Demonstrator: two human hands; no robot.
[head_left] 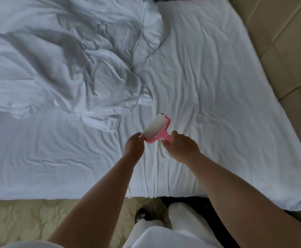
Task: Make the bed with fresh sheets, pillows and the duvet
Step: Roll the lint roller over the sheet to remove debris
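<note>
Lying rumpled: white duvet [60, 56]

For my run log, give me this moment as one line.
right hand: grips lint roller handle | left hand: pinches roll end | duvet: bunched on sheet | stage: rolling lint

Patterned carpet [29, 219], a black shoe [142, 214], beige padded wall [287, 42].

light: dim, soft, bluish | shadows: faint | focus: slightly soft | edges: wide-angle bowing
</note>
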